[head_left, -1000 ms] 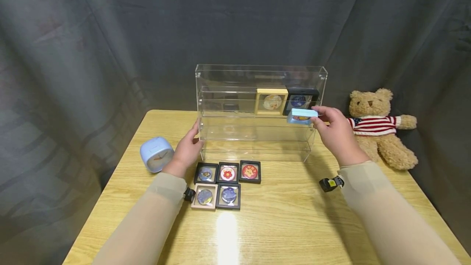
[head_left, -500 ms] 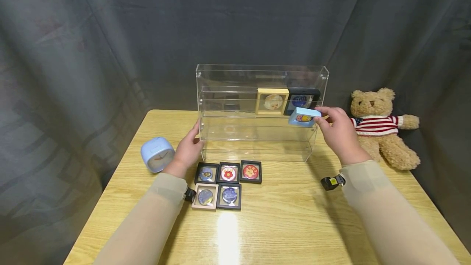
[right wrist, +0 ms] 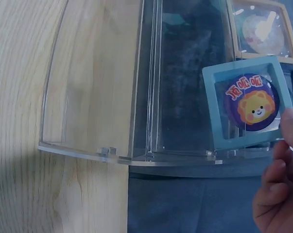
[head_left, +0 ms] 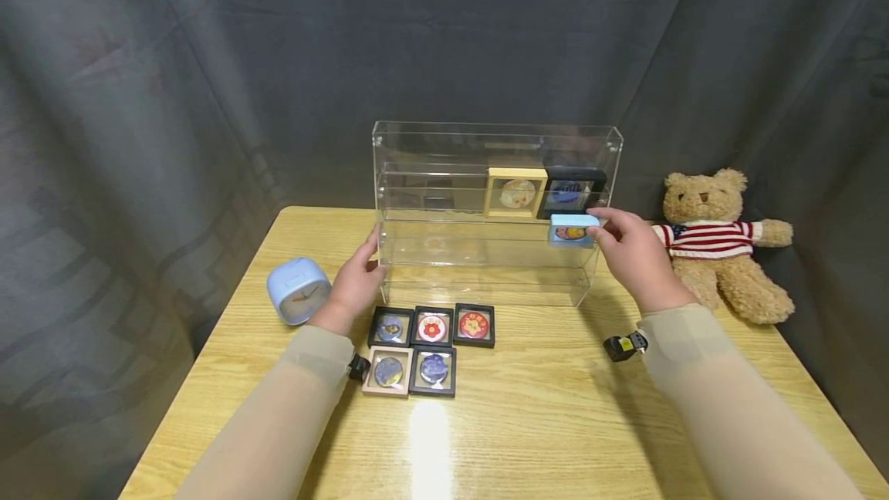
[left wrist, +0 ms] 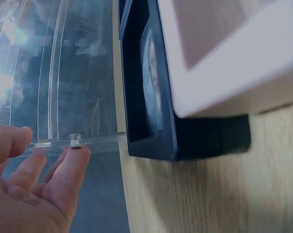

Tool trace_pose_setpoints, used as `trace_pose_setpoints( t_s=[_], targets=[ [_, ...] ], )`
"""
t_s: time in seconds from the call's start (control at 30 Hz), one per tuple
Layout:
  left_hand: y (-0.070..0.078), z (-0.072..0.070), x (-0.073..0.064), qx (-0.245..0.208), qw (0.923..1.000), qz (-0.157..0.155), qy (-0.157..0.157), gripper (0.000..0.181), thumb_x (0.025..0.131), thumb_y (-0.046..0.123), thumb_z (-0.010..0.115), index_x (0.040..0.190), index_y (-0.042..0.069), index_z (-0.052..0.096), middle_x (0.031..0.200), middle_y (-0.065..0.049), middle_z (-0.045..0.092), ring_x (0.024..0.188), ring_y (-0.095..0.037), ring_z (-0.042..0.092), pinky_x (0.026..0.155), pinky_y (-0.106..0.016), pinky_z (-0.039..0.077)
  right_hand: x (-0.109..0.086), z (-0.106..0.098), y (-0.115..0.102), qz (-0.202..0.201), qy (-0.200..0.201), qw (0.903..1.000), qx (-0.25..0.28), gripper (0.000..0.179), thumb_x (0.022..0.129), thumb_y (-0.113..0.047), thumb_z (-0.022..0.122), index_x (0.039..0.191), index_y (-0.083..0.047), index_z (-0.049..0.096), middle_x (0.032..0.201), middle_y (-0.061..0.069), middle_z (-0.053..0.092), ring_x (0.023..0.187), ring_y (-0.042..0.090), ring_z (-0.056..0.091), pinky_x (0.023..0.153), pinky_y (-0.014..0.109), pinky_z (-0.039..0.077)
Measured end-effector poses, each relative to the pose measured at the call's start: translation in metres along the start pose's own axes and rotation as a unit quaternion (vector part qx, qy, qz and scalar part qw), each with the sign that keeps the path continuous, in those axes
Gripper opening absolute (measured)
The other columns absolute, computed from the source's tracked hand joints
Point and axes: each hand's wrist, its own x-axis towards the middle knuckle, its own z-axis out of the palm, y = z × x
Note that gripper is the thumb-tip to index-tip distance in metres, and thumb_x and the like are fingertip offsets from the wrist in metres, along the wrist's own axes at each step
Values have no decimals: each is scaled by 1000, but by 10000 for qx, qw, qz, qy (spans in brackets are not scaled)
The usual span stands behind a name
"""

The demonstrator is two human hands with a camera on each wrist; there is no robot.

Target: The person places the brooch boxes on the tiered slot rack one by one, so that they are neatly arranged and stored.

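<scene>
A clear acrylic display rack (head_left: pixel 479 253) with tiered shelves stands on the table. My right hand (head_left: pixel 633 257) pinches a light blue square display frame (head_left: pixel 571 231) by its right edge, in front of the rack's right side. Inside that frame is a round badge (right wrist: pixel 253 103) with a yellow lion's face. Just above it on the rack, a cream frame (head_left: pixel 515 193) and a black frame (head_left: pixel 571 190) stand side by side. At the rack's left side panel, my left hand (head_left: pixel 356 284) grips the edge between thumb and fingers (left wrist: pixel 71 177).
Several framed badges lie flat in front of the rack: black frames, including one with a red badge (head_left: pixel 474 325), and a pinkish frame (head_left: pixel 387 371). A light blue clock (head_left: pixel 297 292) sits at the left. A teddy bear (head_left: pixel 715 245) leans at the right.
My right hand has lowered the light blue frame slightly and turned it so its front faces more toward me. The left hand stays on the rack's side.
</scene>
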Motion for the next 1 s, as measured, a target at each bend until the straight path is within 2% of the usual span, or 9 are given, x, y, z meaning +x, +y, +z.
trace_pose_setpoints(
  t_s=[0.2, 0.53, 0.73, 0.9, 1.0],
  targets=[
    [0, 0, 0, 7, 10000, 25, -11, 76, 101, 12, 54, 156, 49, 16, 158, -9, 32, 128, -34, 49, 99, -49, 46, -2, 4, 2, 246, -424, 9987, -121, 46, 103, -41, 53, 145, -21, 53, 84, 12, 54, 57, 27, 41, 47, 39, 36],
    [-1, 0, 0, 20, 10000, 57, 12, 77, 100, 12, 55, 155, 50, 16, 158, -10, 32, 127, -34, 51, 97, -49, 48, 0, 7, 7, 390, -773, 9955, -398, 52, 102, -50, 49, 146, -23, 51, 78, 10, 52, 57, 25, 40, 48, 37, 33],
    [0, 1, 0, -19, 10000, 90, 19, 77, 100, 11, 55, 155, 50, 17, 158, -10, 33, 126, -34, 51, 97, -49, 48, -2, 4, 7, 375, -875, 9931, -682, 60, 101, -56, 44, 150, -23, 47, 78, 9, 54, 54, 23, 40, 44, 36, 32],
    [-1, 1, 0, -22, 10000, 89, 22, 77, 100, 11, 55, 155, 50, 17, 158, -9, 32, 127, -35, 51, 97, -49, 48, -7, 1, 2, 237, -739, 9944, -710, 62, 100, -57, 46, 151, -22, 45, 71, 7, 50, 51, 24, 40, 43, 36, 32],
    [-2, 1, 0, -36, 9999, 94, 6, 77, 101, 11, 55, 155, 50, 16, 158, -9, 31, 128, -35, 50, 98, -49, 48, -13, 0, -6, 34, -638, 9965, -531, 62, 99, -53, 53, 151, -21, 44, 83, 7, 56, 63, 24, 48, 49, 38, 38]
  ],
)
